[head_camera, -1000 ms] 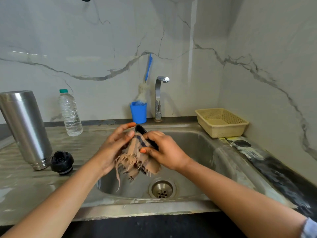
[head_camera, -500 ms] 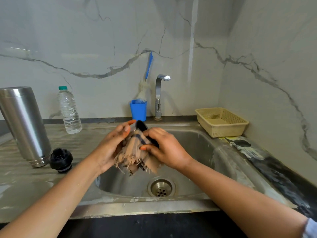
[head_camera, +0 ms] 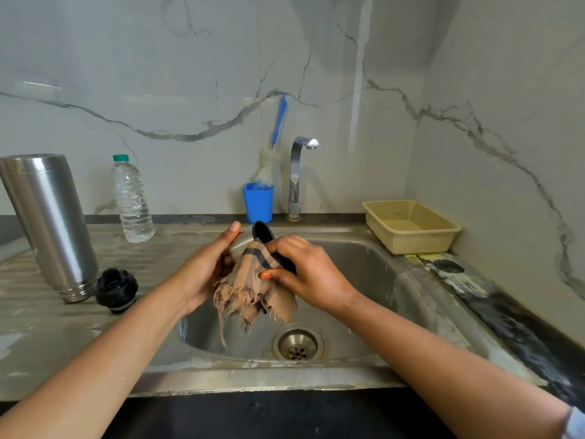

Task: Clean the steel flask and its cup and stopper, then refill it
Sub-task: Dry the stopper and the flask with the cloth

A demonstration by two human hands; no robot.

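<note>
Over the sink basin, my left hand (head_camera: pixel 202 267) holds the flask's steel cup (head_camera: pixel 260 232), whose dark inside faces up and away. My right hand (head_camera: pixel 304 274) grips a frayed tan checked cloth (head_camera: pixel 253 293) pressed into and around the cup's rim; most of the cup is hidden by cloth and fingers. The steel flask (head_camera: pixel 50 223) stands open on the drainboard at the left. Its black stopper (head_camera: pixel 116 289) lies beside the flask's base.
A clear water bottle (head_camera: pixel 132 201) with a green cap stands behind the flask. A blue cup (head_camera: pixel 258 202) with a bottle brush (head_camera: pixel 278 122) sits by the tap (head_camera: pixel 299 172). A beige basket (head_camera: pixel 411 226) rests at the sink's (head_camera: pixel 380 280) right rim. The drain (head_camera: pixel 297 343) is below my hands.
Both hands stay over the basin with cup and cloth. The cloth has shifted slightly around the cup as my right hand wipes; the flask and stopper have not moved.
</note>
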